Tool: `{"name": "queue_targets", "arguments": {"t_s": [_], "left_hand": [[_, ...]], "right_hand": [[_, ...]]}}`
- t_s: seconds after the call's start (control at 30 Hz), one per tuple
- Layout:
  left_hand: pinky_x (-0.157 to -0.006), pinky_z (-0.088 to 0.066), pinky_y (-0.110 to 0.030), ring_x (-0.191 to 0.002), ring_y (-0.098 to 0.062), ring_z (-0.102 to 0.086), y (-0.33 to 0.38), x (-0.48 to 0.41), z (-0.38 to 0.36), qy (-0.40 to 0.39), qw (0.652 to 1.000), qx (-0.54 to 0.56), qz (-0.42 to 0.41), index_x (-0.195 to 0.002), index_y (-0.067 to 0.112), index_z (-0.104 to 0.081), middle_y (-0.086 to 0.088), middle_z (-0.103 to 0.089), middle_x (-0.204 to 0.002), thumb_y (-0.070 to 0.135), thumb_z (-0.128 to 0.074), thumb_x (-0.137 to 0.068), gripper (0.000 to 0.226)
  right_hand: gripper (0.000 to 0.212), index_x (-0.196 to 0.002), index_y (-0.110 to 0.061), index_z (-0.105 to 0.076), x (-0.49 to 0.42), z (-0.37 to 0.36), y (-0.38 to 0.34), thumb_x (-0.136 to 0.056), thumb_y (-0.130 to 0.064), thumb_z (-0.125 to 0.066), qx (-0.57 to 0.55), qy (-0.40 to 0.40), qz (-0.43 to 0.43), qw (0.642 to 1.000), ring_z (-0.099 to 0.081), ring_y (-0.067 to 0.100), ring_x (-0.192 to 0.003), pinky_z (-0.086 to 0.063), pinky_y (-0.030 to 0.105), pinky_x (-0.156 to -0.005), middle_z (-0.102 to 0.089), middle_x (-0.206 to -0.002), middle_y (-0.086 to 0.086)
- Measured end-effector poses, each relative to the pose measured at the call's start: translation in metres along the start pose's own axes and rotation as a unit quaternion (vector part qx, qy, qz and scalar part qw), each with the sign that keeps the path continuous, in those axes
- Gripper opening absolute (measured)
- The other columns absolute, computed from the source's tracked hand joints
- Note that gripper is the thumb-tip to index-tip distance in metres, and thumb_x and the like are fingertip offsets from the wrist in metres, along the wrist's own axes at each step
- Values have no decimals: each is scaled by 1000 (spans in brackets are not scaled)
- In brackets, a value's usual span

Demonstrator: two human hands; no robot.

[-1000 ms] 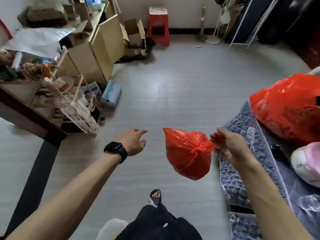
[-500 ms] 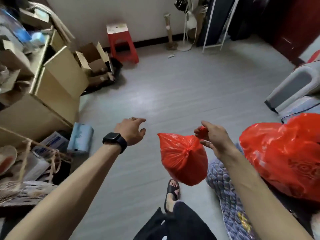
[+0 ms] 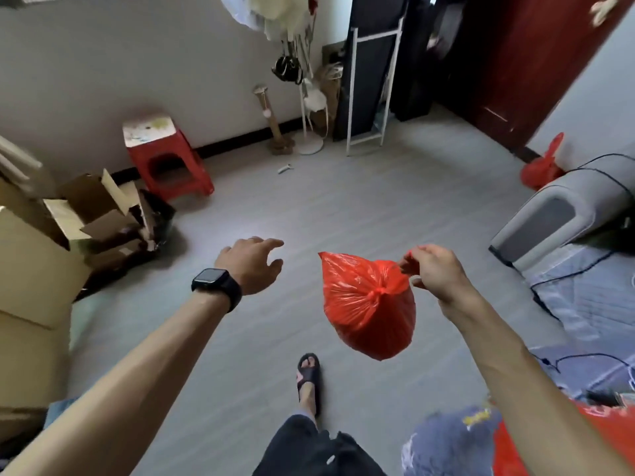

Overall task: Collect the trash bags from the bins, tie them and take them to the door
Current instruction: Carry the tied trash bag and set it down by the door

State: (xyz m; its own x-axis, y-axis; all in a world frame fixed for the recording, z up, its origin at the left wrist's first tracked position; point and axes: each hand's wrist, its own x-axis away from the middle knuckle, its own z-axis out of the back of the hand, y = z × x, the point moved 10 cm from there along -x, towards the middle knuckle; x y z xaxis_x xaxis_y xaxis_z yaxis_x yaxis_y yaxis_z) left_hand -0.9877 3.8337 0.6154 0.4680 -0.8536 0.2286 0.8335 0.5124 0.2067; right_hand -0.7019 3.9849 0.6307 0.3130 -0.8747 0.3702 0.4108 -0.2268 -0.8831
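Note:
A tied red trash bag [image 3: 369, 304] hangs in the air above the grey floor. My right hand [image 3: 434, 271] pinches its knotted top and carries it. My left hand [image 3: 252, 264], with a black watch on the wrist, reaches forward with loose fingers and holds nothing. A second red trash bag [image 3: 541, 168] sits on the floor by the dark red door [image 3: 522, 63] at the far right. A further piece of red plastic [image 3: 515, 448] shows at the bottom right edge.
Cardboard boxes [image 3: 51, 249] pile up on the left, with a red stool [image 3: 165, 156] behind them. A coat stand [image 3: 309, 97] and a white rack [image 3: 374, 91] stand at the far wall. A grey appliance [image 3: 553, 214] and cables lie on the bedding at right.
The view has swung right and upward, bringing the door and the second bag into sight. The held bag stays in my right hand; the left hand remains loose and empty.

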Motion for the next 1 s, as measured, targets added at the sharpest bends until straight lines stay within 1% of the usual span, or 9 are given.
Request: {"name": "queue_targets", "arguments": {"t_s": [0.17, 0.2, 0.3, 0.37, 0.47, 0.6, 0.7, 0.8, 1.0], "left_hand": [[-102, -39, -41, -129, -23, -47, 45, -155, 54, 7, 997, -31, -70, -142, 41, -42, 3, -54, -138, 45, -46, -95, 47], [-101, -38, -41, -129, -23, -46, 64, -200, 74, 13, 994, -45, -95, -143, 40, -41, 2, -54, -139, 45, -46, -95, 48], [-102, -39, -41, -130, -25, -46, 110, -281, 104, 11, 988, -64, -140, -144, 38, -39, 1, -54, -138, 45, -46, -96, 50], [-103, -40, -42, -130, -26, -46, 142, -331, 116, 16, 980, -90, -178, -144, 37, -39, 1, -55, -138, 45, -46, -95, 50], [-102, -41, -43, -128, -26, -48, 185, -409, 129, 17, 973, -107, -203, -144, 36, -39, 0, -55, -138, 46, -45, -95, 50], [-103, -41, -44, -129, -26, -47, 252, -516, 139, 25, 967, -112, -228, -144, 37, -39, 1, -53, -139, 48, -44, -95, 51], [-102, -42, -44, -128, -27, -48, 296, -586, 150, 23, 967, -112, -230, -143, 36, -40, 0, -54, -139, 49, -44, -94, 51], [-101, -43, -44, -127, -27, -49, 344, -649, 159, 28, 965, -104, -239, -142, 35, -43, 0, -55, -137, 46, -44, -94, 49], [-101, -43, -43, -124, -27, -50, 445, -772, 165, 11, 956, -106, -273, -141, 37, -43, -1, -56, -134, 45, -44, -92, 49]], "right_hand": [[28, -72, -13, -58, -108, 17, -57, -96, -7, -45, -11, 41, -10, 999, -59, 22, -72, -40, 28, -59, -65, -76, 8], [28, -72, -13, -58, -141, 30, -75, -96, -7, -45, -28, 63, -5, 998, -59, 21, -70, -41, 27, -58, -64, -76, 8], [30, -74, -13, -57, -199, 63, -105, -99, -9, -42, -56, 109, -6, 992, -62, 12, -65, -42, 19, -51, -64, -76, 7], [32, -74, -14, -56, -242, 83, -123, -101, -9, -41, -88, 132, -1, 987, -63, 2, -55, -42, 12, -44, -63, -74, 6], [32, -75, -14, -55, -307, 108, -147, -102, -8, -39, -115, 147, 6, 982, -59, -5, -46, -38, 10, -40, -62, -73, 5], [31, -76, -14, -57, -406, 148, -174, -102, -10, -41, -112, 156, 14, 981, -62, 1, -53, -38, 13, -46, -64, -73, 3], [31, -76, -13, -57, -471, 181, -191, -102, -9, -41, -107, 155, 13, 982, -61, 2, -53, -38, 14, -46, -65, -72, 4], [31, -77, -14, -58, -532, 224, -208, -102, -10, -41, -105, 173, 11, 979, -61, 10, -63, -40, 14, -47, -65, -75, 5], [29, -79, -14, -59, -650, 307, -228, -102, -11, -42, -120, 205, -5, 971, -63, 14, -70, -41, 23, -57, -67, -80, 5]]}}
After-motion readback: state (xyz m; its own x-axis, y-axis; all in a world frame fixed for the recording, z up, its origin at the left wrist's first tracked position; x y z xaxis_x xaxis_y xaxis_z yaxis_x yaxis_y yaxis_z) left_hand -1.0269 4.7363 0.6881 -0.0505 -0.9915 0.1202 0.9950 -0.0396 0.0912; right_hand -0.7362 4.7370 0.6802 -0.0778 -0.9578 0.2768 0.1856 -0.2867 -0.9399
